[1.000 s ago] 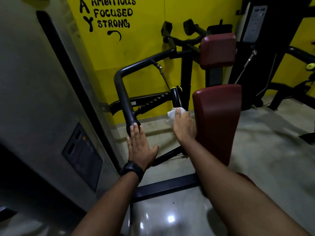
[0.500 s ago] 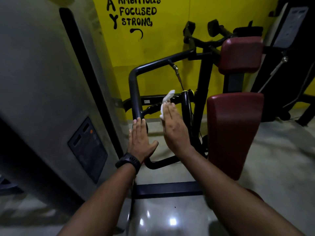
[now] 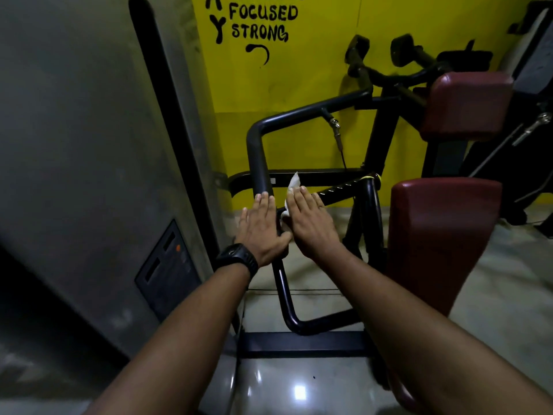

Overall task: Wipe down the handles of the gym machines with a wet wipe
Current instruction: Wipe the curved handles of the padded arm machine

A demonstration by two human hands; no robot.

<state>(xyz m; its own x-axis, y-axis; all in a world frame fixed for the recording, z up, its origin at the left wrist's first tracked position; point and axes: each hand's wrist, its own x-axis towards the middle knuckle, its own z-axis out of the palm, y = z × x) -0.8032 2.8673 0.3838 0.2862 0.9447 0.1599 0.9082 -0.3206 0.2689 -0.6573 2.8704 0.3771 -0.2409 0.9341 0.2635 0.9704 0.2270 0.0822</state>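
Note:
My left hand, with a black watch on its wrist, lies flat with straight fingers on the upright part of the black tubular handle of the gym machine. Just to its right, my right hand holds the white wet wipe against the handle's right side. The right hand's fingers are straight and its thumb is tucked underneath, out of sight. One corner of the wipe sticks up past the fingertips, and another fold shows between the two hands. Below the hands the handle curves down and to the right.
A grey weight-stack cover with a dark label panel rises close on the left. Dark red seat pads stand right of the handle. A yellow wall with black lettering is behind, with more black machine arms at the upper right. The floor is glossy.
My right hand has carried the wipe leftwards from the inner grip near the red pad to the handle beside my left hand. My left hand stayed flat on the handle.

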